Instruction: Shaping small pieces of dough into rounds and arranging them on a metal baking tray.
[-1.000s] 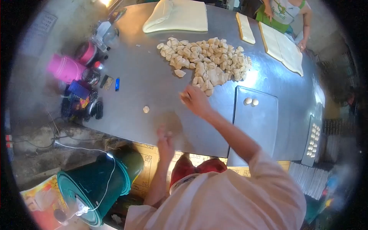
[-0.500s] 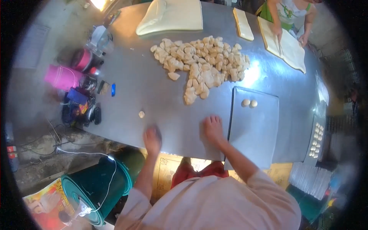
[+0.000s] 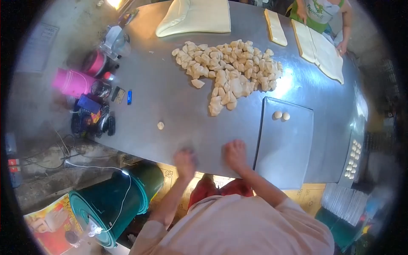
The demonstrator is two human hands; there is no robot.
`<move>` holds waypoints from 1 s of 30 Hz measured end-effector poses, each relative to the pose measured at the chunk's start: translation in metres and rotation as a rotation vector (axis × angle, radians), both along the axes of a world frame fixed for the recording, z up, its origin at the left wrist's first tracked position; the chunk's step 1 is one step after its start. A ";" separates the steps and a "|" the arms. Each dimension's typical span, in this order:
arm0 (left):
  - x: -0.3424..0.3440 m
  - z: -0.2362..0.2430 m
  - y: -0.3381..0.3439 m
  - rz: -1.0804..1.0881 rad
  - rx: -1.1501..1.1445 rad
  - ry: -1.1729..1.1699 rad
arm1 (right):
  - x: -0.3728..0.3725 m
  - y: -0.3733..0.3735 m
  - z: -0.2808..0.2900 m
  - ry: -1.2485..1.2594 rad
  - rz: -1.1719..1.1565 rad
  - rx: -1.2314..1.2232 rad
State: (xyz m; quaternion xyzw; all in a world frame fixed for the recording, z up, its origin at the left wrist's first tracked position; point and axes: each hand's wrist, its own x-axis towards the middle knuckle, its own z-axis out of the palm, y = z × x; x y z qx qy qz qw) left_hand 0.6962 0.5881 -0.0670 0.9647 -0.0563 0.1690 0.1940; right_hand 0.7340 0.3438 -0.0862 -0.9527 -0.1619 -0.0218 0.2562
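Near the front edge of the metal table (image 3: 199, 134), my left hand (image 3: 185, 162) is curled palm-down and slightly blurred. My right hand (image 3: 235, 154) is cupped on the tabletop beside a flat grey tray (image 3: 282, 144), with its fingers bent down. Whatever lies under either palm is hidden. A single small dough piece (image 3: 160, 125) rests beyond my left hand. Two round dough balls (image 3: 281, 115) sit together toward the tray's far end. Farther in, a wide heap of cut dough pieces (image 3: 229, 70) covers the middle of the table.
A folded dough slab (image 3: 199, 17) and a dough strip (image 3: 275, 27) lie at the back. At far right a person in a green apron handles a dough sheet (image 3: 327, 55). A blue lighter (image 3: 129, 97) and pink container (image 3: 72, 83) are left. A narrow tray of balls (image 3: 352, 159) stands right.
My left hand has slid right, closer to my right hand. My right hand has drawn back slightly toward me. The other person's hand has moved to the dough sheet's far edge.
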 end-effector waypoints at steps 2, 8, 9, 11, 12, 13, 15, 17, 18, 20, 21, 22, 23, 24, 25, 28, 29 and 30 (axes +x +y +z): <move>0.011 -0.001 -0.016 -0.072 0.128 0.163 | 0.006 0.007 0.005 -0.053 0.115 0.036; 0.025 -0.013 0.024 -0.005 0.037 0.209 | 0.023 -0.017 0.010 -0.025 0.143 -0.039; 0.014 -0.019 0.029 0.045 0.126 0.223 | 0.020 -0.025 0.010 -0.005 0.080 -0.064; -0.001 -0.028 0.019 0.096 -0.009 0.253 | 0.009 -0.026 0.008 -0.040 0.040 -0.089; -0.003 -0.031 0.012 0.071 -0.001 0.263 | 0.008 -0.021 0.005 -0.094 0.068 -0.088; -0.007 -0.032 0.002 0.039 0.005 0.214 | 0.003 -0.015 0.007 -0.057 0.115 -0.119; 0.022 -0.023 -0.007 -0.154 0.134 0.175 | 0.016 0.002 0.014 -0.135 0.281 0.052; 0.049 -0.008 -0.004 -0.110 -0.068 0.294 | 0.037 0.008 0.026 0.022 0.398 -0.025; 0.053 0.012 0.002 0.003 -0.261 0.449 | 0.039 0.001 0.035 0.069 0.313 -0.062; 0.033 0.001 0.019 -0.006 0.019 0.367 | 0.044 -0.009 0.054 0.049 0.163 -0.058; 0.022 -0.005 0.028 0.035 0.147 0.287 | 0.043 -0.018 0.061 0.088 0.025 -0.096; 0.006 -0.010 0.026 0.015 0.137 0.315 | 0.032 -0.021 0.068 0.033 0.054 -0.096; -0.006 -0.011 0.022 0.074 0.016 0.374 | 0.022 -0.027 0.073 0.073 0.004 -0.167; -0.009 -0.017 0.012 0.114 -0.162 0.427 | 0.014 -0.022 0.073 0.036 0.037 -0.116; -0.010 -0.019 0.002 0.096 -0.258 0.494 | 0.006 -0.018 0.070 0.133 0.065 -0.138; 0.031 -0.015 -0.011 -0.199 0.081 0.199 | 0.022 0.005 0.042 -0.152 0.375 -0.020; 0.041 -0.014 -0.012 -0.203 0.046 0.153 | 0.031 0.013 0.027 -0.068 0.305 -0.001; 0.050 -0.013 -0.002 -0.148 0.044 0.120 | 0.044 0.012 0.012 -0.016 0.281 0.050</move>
